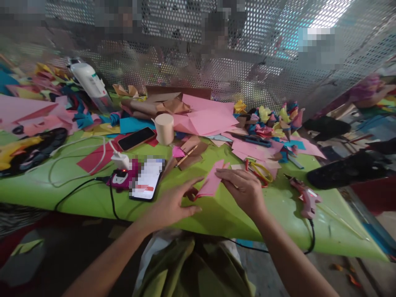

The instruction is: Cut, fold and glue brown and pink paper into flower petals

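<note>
Hands (247, 192) flank folded pink paper (212, 181) near bare green tabletop edge (216, 227).

Both arms up from bottom edge, bare, angled inward. Left forearm (113, 253) runs up-right, right forearm (291, 249) up-left. Left grip (171, 204): thumb and index spread in a loose C, other fingers partly curled. Right grip (244, 187): back of hand up, fingers pointing left, fingertips pinched. Hands close, facing each other, not touching.

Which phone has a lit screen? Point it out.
The phone nearer the left hand; the other phone, beside the cream mug, has a dark screen.
</note>
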A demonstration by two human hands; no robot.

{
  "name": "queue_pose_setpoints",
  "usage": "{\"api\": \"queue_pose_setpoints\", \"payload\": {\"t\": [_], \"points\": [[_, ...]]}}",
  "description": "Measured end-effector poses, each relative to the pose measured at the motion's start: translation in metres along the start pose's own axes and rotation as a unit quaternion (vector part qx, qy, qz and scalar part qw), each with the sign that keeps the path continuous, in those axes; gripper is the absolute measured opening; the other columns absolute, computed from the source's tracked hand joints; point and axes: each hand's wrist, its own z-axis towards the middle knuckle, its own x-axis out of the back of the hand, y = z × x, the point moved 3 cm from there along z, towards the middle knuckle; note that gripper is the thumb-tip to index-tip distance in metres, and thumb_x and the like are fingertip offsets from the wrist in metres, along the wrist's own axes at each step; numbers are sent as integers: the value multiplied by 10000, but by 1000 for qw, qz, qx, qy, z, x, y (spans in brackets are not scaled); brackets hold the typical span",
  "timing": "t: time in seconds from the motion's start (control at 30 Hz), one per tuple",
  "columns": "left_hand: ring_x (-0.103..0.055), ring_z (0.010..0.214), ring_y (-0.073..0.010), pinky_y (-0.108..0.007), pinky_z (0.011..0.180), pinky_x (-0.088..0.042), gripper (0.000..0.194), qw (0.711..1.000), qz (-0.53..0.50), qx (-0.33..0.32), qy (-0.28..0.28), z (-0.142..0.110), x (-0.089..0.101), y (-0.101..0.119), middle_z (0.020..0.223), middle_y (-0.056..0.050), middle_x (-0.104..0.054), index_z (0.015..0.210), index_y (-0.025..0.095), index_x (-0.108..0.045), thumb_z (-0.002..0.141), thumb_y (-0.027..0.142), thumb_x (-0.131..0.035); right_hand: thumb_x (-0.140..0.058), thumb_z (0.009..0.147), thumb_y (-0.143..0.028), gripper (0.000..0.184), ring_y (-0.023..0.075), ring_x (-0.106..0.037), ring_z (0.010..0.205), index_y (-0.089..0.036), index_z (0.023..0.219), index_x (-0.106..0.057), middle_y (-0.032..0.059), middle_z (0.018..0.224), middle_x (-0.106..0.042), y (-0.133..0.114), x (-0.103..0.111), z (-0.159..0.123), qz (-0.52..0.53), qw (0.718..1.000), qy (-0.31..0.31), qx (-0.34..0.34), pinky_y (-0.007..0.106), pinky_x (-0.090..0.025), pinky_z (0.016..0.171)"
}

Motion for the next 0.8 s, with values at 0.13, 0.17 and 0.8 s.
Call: {"api": "queue_pose_setpoints", "payload": {"t": [0.13,0.17,0.8], "points": [[-552,1345,-273,-423,1061,-509,611,995,92,-39,0,6,17,14,1506,-103,-539,1540,286,-385,980,430,-581,-575,975,-189,239,201,-778,928,-280,1020,-792,46,1032,-815,1,5,0,-6,999,-32,19,340,-608,821],[-550,1344,-274,-430,1065,-502,591,993,112,-46,0,8,18,18,1494,-101,-548,1542,291,-380,996,445,-545,-572,977,-187,237,200,-778,925,-273,1016,-789,50,1041,-813,1,6,0,-9,999,-39,28,335,-607,814],[-494,1408,-249,-422,1122,-488,761,975,197,-102,5,35,-11,22,1570,-65,-447,1555,348,-337,889,35,-530,-546,946,-106,206,196,-766,949,-231,899,-702,82,1037,-799,3,-7,-19,14,996,-54,74,320,-619,829]]}}
